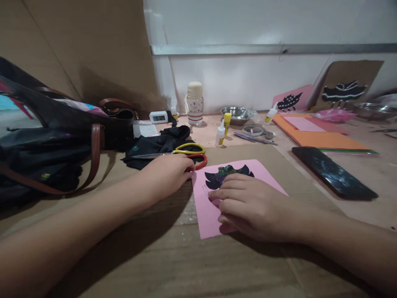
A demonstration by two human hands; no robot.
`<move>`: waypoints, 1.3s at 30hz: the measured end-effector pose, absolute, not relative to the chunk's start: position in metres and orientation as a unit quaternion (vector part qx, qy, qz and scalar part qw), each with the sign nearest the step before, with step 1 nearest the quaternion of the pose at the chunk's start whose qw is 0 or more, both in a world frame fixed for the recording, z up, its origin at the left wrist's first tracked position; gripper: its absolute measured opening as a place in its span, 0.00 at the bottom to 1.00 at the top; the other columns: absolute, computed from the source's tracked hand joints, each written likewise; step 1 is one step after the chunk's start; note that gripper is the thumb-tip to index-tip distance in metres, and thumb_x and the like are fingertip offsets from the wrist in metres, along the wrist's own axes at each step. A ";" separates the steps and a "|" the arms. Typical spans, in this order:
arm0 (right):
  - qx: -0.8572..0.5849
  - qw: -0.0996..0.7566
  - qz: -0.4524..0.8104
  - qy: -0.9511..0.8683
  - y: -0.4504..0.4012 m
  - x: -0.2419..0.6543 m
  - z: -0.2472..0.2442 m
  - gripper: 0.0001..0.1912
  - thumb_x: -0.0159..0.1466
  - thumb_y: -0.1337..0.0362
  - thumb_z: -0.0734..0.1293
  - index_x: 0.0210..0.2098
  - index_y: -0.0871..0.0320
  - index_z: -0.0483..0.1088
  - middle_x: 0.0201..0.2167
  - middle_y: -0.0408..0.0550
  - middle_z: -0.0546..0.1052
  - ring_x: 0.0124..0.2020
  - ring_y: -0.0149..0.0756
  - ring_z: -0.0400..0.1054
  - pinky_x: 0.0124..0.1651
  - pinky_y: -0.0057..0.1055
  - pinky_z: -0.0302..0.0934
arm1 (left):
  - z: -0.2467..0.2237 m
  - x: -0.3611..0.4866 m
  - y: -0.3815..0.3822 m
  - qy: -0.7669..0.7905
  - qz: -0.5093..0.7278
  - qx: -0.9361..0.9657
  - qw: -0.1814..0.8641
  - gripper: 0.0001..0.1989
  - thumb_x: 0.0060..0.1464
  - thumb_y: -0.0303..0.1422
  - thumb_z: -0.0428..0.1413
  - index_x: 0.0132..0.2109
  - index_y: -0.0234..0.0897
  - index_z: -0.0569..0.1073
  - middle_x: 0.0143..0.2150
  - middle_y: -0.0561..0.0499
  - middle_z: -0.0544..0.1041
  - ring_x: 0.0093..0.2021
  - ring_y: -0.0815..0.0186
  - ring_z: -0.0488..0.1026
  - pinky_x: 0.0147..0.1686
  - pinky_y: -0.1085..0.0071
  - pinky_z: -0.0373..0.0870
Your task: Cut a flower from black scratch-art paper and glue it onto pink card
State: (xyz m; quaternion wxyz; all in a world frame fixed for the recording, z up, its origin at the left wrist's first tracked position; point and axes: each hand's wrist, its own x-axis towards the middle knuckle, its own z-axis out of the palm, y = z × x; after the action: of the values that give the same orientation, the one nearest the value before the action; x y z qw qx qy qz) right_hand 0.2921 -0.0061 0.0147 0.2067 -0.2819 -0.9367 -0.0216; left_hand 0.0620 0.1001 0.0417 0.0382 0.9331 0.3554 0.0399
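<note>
A sheet of pink paper [206, 223] lies on cardboard, bearing a black cut-out [217, 177] with pointed ends and glittery specks. A small outlined rectangle is visible on the paper just below the cut-out. My right hand [251, 207] rests over the paper, fingers bent and slightly apart, covering part of the cut-out; nothing shows in its grasp. My left hand [170, 174] is at the paper's upper left edge, beside the scissors [198, 161] with yellow and red handles. Its fingers are curled, and what they hold, if anything, is hidden. The scissors lie on black cloth [149, 145].
Behind the paper stand a white glue bottle [220, 136], a yellow glue stick [227, 124] and a drinking bottle [195, 105]. A phone [333, 171] and orange sheets [328, 134] lie right. A black bag [114, 128] fills the left; the cardboard mat [149, 256] spreads in front.
</note>
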 end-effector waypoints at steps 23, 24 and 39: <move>-0.272 0.146 -0.009 -0.951 -0.003 0.282 0.010 0.14 0.74 0.65 0.62 0.47 0.64 0.78 0.52 0.56 0.81 0.53 0.49 0.72 0.62 0.47 0.63 | 0.013 0.032 0.080 0.241 0.129 0.959 0.069 0.09 0.66 0.28 0.58 0.48 0.38 0.83 0.47 0.46 0.80 0.47 0.58 0.77 0.49 0.63 0.73; -0.267 0.148 -0.020 -0.952 -0.003 0.282 0.010 0.14 0.74 0.65 0.62 0.47 0.64 0.78 0.51 0.57 0.82 0.53 0.49 0.72 0.62 0.47 0.63 | 0.013 0.032 0.081 0.236 0.136 0.959 0.077 0.08 0.66 0.28 0.59 0.47 0.38 0.84 0.46 0.46 0.80 0.46 0.58 0.77 0.49 0.63 0.73; -0.236 0.111 -0.103 -0.960 -0.009 0.282 0.010 0.12 0.75 0.67 0.61 0.45 0.62 0.77 0.54 0.58 0.81 0.52 0.48 0.77 0.68 0.51 0.59 | 0.019 0.036 0.068 0.229 0.139 0.963 -0.001 0.10 0.65 0.25 0.57 0.44 0.34 0.85 0.40 0.45 0.80 0.38 0.59 0.75 0.39 0.66 0.72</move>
State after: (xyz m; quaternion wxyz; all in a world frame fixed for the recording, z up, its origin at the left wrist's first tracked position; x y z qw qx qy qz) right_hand 0.2822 -0.0088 0.0103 0.1105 -0.2357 -0.9601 -0.1025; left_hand 0.0364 0.0678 0.0188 -0.0007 0.9633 0.2294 0.1394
